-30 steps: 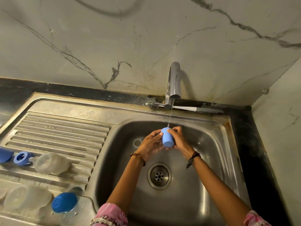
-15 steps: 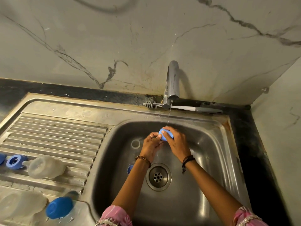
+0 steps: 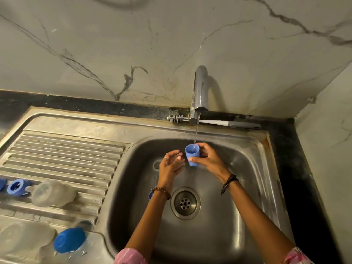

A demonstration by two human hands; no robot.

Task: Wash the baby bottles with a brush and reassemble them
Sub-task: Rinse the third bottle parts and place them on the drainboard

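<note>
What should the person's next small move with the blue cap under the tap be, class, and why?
Probably tip the blue cap over to empty it. The right hand holds it mouth-up under the tap, the thin stream runs straight into it, and the left hand is open beside it, free to help.

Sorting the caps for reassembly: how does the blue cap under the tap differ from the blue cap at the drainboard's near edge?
The blue cap under the tap is held upright, mouth up, by the right hand, catching the water stream; the drainboard cap lies on its side, untouched. The held cap looks paler blue, the drainboard cap deeper blue. Both are small blue cup-shaped caps.
</note>
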